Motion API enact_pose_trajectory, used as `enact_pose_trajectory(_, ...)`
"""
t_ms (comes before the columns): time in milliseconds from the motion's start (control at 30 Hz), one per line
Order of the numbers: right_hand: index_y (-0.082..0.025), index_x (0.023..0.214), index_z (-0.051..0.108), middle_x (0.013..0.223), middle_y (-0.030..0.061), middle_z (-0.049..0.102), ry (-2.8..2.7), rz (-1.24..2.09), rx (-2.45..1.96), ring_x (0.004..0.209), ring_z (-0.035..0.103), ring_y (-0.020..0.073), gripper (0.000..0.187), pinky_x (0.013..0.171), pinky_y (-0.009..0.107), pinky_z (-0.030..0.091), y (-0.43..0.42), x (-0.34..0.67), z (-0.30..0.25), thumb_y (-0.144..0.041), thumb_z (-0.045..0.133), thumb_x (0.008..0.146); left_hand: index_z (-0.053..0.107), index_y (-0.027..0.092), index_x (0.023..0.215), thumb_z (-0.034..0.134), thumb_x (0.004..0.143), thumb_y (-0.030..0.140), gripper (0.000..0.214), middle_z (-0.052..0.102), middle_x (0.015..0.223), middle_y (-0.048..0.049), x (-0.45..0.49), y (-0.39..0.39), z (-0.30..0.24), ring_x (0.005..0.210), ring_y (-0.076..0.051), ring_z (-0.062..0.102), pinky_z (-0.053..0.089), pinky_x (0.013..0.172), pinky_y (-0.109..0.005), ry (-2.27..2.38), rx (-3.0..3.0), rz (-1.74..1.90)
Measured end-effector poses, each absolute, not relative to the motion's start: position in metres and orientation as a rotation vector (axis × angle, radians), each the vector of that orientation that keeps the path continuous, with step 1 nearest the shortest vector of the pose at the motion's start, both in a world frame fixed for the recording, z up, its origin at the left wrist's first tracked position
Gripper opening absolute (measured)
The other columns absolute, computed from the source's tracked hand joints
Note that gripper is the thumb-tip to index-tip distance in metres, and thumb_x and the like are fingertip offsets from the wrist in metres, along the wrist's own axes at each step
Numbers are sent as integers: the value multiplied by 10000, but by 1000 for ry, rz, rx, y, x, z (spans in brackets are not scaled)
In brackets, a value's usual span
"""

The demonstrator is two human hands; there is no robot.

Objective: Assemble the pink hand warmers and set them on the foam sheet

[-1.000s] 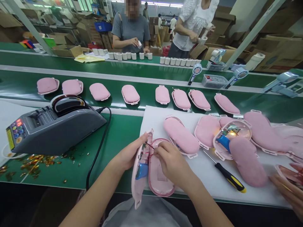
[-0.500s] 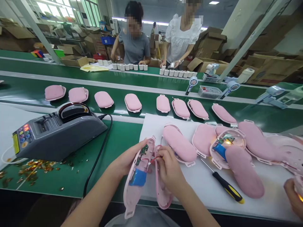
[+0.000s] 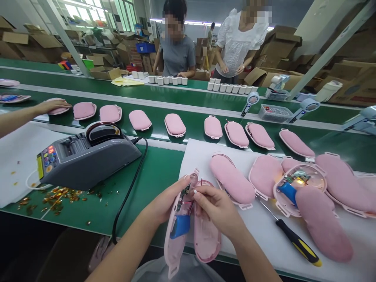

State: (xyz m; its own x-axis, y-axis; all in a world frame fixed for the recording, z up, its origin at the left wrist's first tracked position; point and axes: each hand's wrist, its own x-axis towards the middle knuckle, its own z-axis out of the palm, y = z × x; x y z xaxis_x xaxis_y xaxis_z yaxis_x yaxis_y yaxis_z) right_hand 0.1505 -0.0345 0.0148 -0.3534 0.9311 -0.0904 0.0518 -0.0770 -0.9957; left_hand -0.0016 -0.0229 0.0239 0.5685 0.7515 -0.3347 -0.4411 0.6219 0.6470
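My left hand [image 3: 164,201] grips an opened pink shell half [image 3: 175,239] from behind; a blue battery [image 3: 180,226] and a small circuit board with red wires sit inside it. My right hand [image 3: 219,209] holds the matching pink shell half [image 3: 207,241] beside it, fingers pinched near the wires at the top. Both halves hang over the near edge of the white mat [image 3: 199,156]. More pink padded units [image 3: 232,178] lie just to the right.
A grey tape dispenser [image 3: 88,154] with a black cable stands left. A screwdriver [image 3: 296,243] lies on the mat. An open lit unit [image 3: 299,184] sits right. Pink units ride the green belt [image 3: 188,121]. Another person's hand [image 3: 53,105] reaches in at left. Two people stand across.
The view shifted left and down slightly. My hands brought the two shell halves closer together. Another person's hand appeared at left on the belt; the hand at far right left the view.
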Motion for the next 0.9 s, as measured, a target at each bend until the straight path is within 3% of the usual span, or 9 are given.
enact_pose_trajectory(100,-170,763,680,541,-12,578,-1323,1779,-1160,475,482,94,285,454,219,360,-27,156,17,-455,688,762,686,134,783,680,739,549,418,653,610,-50,-3,-22,23,575,-156,611,499,605,-258,648,584,736)
enact_pose_trajectory(233,-160,652,660,517,-18,568,-1280,1837,-1241,473,474,90,263,456,221,353,-19,161,22,-391,786,651,677,175,989,753,701,478,425,692,857,-52,-7,-20,19,685,-142,612,497,659,-246,711,599,796)
enact_pose_trajectory(300,-157,665,659,507,-28,547,-1289,1861,-1258,467,458,87,241,451,222,342,-17,161,25,-372,770,659,662,192,1056,769,682,478,483,679,928,-54,-9,-20,18,690,-131,595,480,629,-227,743,609,797)
enact_pose_trajectory(467,-157,631,666,595,-23,545,-1378,1778,-1362,530,450,84,154,490,222,341,-17,158,29,-301,667,686,646,205,1129,767,684,486,540,656,862,-33,-10,-19,19,707,-131,568,465,670,-232,770,650,788)
enact_pose_trajectory(767,-173,615,572,623,-15,579,-1436,1591,-1387,597,516,121,57,538,226,391,-20,149,20,-200,549,660,661,194,1080,777,658,504,536,592,765,-2,-6,-20,19,620,-105,476,403,575,-210,781,656,792)
enact_pose_trajectory(900,-181,587,548,587,-27,524,-1563,1420,-1413,564,465,110,91,515,222,351,-22,145,22,-178,495,662,658,196,1066,728,702,536,503,559,725,16,-3,-21,19,576,-87,439,388,546,-204,795,655,795)
